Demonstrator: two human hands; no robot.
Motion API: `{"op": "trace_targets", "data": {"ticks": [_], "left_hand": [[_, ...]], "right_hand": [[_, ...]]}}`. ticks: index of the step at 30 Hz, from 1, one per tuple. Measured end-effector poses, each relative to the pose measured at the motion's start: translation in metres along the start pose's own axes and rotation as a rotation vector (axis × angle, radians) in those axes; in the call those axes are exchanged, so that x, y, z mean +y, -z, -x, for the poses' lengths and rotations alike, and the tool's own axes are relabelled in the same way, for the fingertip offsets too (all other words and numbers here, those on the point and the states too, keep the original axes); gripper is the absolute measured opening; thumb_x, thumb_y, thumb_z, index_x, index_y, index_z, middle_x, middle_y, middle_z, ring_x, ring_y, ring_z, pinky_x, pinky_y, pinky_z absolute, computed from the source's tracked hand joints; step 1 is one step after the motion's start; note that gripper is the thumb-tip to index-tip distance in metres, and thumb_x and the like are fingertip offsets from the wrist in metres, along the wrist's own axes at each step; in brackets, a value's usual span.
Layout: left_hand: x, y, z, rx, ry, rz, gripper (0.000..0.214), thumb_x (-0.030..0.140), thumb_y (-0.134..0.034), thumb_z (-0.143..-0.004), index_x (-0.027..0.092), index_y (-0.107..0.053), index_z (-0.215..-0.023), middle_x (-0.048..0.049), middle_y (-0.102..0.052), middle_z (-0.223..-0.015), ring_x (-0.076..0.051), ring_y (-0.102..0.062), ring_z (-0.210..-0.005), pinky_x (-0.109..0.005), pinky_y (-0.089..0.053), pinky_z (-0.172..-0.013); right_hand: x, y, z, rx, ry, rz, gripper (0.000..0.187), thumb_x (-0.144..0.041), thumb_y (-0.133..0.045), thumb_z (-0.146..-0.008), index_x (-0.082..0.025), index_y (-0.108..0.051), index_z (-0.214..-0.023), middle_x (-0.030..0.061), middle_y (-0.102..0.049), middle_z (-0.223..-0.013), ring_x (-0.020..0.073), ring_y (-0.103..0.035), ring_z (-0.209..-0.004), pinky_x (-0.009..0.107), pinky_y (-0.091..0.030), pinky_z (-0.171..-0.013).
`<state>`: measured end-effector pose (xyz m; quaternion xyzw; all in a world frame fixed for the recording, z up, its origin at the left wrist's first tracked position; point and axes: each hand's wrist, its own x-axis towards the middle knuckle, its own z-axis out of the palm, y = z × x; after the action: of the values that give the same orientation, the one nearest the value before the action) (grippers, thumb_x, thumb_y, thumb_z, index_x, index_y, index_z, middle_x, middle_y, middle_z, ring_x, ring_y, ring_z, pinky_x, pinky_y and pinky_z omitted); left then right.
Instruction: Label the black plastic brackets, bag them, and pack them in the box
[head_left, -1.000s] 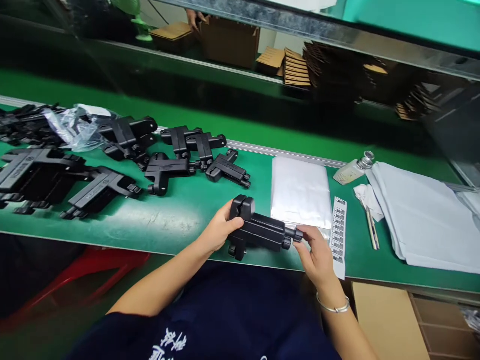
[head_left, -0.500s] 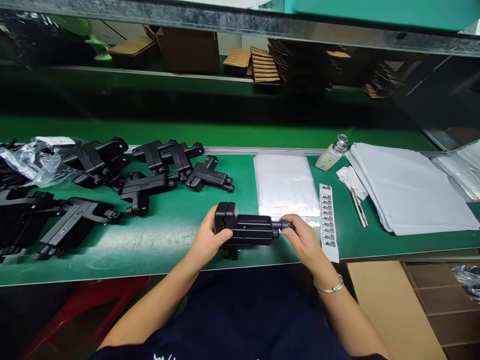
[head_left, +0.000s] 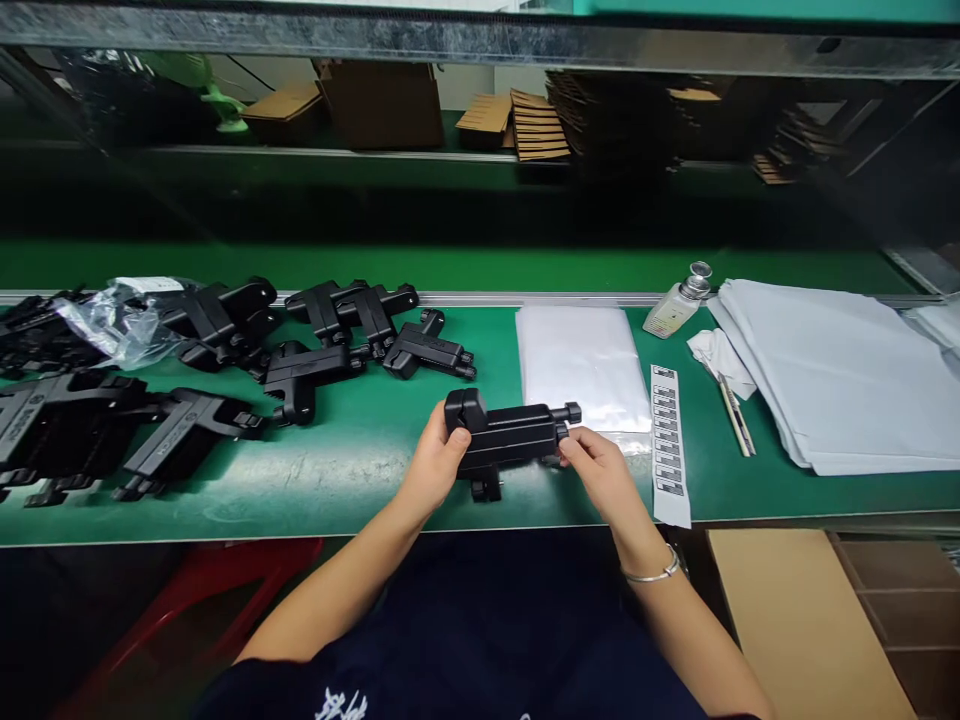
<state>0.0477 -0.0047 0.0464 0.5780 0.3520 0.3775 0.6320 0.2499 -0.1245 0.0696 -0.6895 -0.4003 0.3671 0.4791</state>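
Above the front part of the green bench, a black plastic bracket (head_left: 510,435) with a thick rounded block at its left end and small knobs at its right end is held level. My left hand (head_left: 435,455) grips it by the block, thumb on top. At the other end, my right hand (head_left: 596,465) pinches around the lower knob (head_left: 562,432) with thumb and fingers. The upper knob (head_left: 572,412) sticks out free above those fingertips. Several similar black brackets (head_left: 427,348) lie to the left on the bench. The undersides of both hands are hidden.
Behind the held bracket lies a stack of clear plastic bags (head_left: 581,360). Right of it are a label strip (head_left: 670,440), a pump bottle (head_left: 679,303), a pen (head_left: 736,415) and white sheets (head_left: 862,390). A metal shelf beam (head_left: 480,42) crosses above; cardboard (head_left: 802,610) stands below right.
My right fingers have gone from the upper knob to the lower knob. The bracket has tilted slightly, its right end higher in view. The whole view has shifted a little.
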Motion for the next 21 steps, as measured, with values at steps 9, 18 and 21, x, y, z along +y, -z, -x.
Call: {"op": "trace_targets", "data": {"ticks": [9,18,21], "left_hand": [[0.012,-0.009,-0.003,0.016,0.029,0.017,0.064,0.073,-0.057,-0.082,0.018,-0.059,-0.115,-0.008,-0.064,-0.11,-0.025,-0.058,-0.106,-0.034,-0.045,-0.095],[0.008,-0.009,-0.012,0.039,0.214,0.293,0.068,0.071,-0.069,-0.073,0.017,-0.061,-0.114,-0.0075,-0.065,-0.112,-0.025,-0.059,-0.108,-0.034,-0.046,-0.095],[0.008,-0.008,-0.011,0.004,0.169,0.289,0.069,0.07,-0.071,-0.072,0.017,-0.059,-0.114,-0.0069,-0.064,-0.11,-0.024,-0.059,-0.106,-0.033,-0.046,-0.093]], "right_hand": [[0.009,0.001,-0.008,0.038,0.054,0.036,0.037,-0.056,-0.055,-0.089,-0.021,-0.066,-0.095,0.0035,-0.066,-0.087,0.0187,-0.059,-0.082,0.032,-0.05,-0.075],[0.014,-0.009,-0.018,0.173,0.101,-0.164,0.029,-0.047,-0.069,-0.082,-0.021,-0.069,-0.096,0.0055,-0.068,-0.1,0.0217,-0.06,-0.098,0.038,-0.045,-0.093],[0.008,-0.012,-0.019,0.24,0.111,-0.054,0.032,-0.052,-0.062,-0.085,-0.02,-0.065,-0.082,0.0024,-0.064,-0.083,0.0194,-0.057,-0.085,0.034,-0.045,-0.083]]}}
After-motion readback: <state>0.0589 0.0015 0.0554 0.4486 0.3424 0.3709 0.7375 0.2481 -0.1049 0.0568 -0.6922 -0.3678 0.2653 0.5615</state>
